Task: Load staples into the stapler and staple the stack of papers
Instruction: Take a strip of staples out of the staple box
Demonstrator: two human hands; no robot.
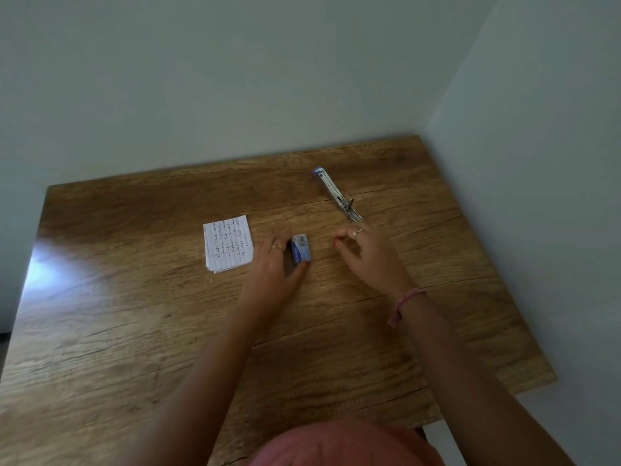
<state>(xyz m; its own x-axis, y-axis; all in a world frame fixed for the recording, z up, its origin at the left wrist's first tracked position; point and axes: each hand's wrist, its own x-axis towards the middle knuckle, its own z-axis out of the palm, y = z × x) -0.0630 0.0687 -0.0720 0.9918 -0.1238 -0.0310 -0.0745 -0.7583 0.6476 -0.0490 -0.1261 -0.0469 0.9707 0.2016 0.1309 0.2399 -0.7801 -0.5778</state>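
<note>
A small blue and grey staple box (pixel 300 249) lies on the wooden table (pixel 134 297), and my left hand (pixel 275 267) grips it from the left with thumb and fingers. My right hand (pixel 368 255) hovers just right of the box, fingers curled and pinched together; whether anything sits between them is too small to see. The stapler (pixel 336 194), blue-tipped with its metal arm swung open flat, lies beyond my right hand. A small stack of lined, handwritten papers (pixel 228 243) rests to the left of my left hand.
The table sits in a corner, with a wall behind it and another along its right edge. A pink bracelet (pixel 403 306) circles my right wrist. Glare brightens the table's left side.
</note>
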